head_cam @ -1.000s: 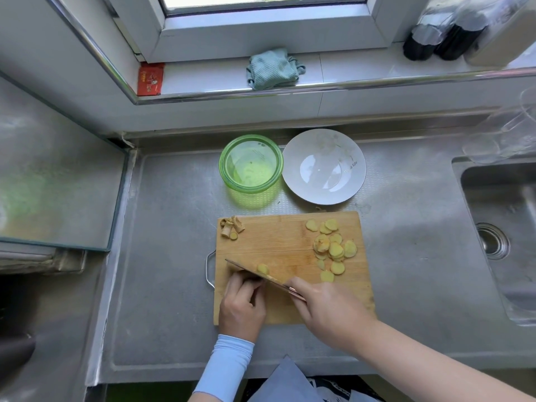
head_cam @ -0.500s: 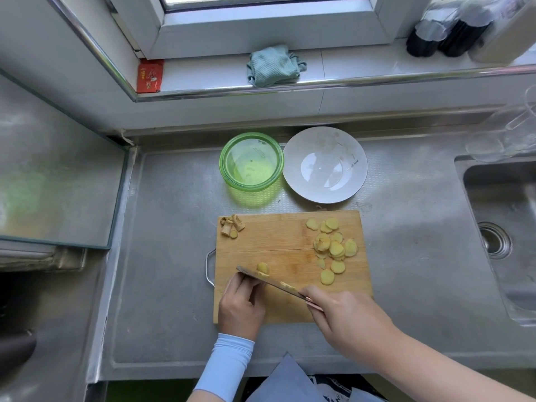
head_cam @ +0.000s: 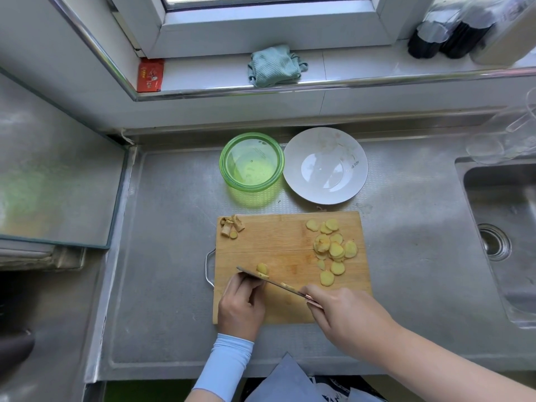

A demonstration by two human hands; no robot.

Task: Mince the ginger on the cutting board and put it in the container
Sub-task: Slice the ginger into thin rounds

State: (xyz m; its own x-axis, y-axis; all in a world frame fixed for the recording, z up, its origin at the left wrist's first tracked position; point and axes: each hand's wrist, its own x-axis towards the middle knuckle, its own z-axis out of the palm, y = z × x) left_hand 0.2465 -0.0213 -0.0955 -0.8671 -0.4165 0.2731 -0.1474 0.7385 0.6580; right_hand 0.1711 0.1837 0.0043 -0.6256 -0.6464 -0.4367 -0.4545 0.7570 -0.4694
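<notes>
The ginger lies in three lots on the cutting board (head_cam: 278,236). A pale yellow ginger stub (head_cam: 262,268) sits right at the fingertips of the left hand (head_cam: 240,309), its cut face showing just past the blade. Loose round ginger slices (head_cam: 333,248), thin and yellow with darker rims, lie overlapping in a heap beyond the right hand (head_cam: 345,311), with two lying singly nearest its knuckles. Brownish peel scraps (head_cam: 232,225) sit at the board's far corner, well beyond the left hand.

The left hand rests on the board with its fingers curled under. The tips are hidden behind the blade, so they only seem to pinch the stub. The right hand is clenched round the handle of the knife (head_cam: 272,281), with the thumb towards the blade. The blade slants from this hand across to the left fingertips, its edge down at the stub, and a sliver of ginger clings to its flat.

The green container (head_cam: 251,181) stands off the board, well beyond the left hand, and I can make out no ginger inside it. A white plate (head_cam: 352,184) touches its side, beyond the slices.
</notes>
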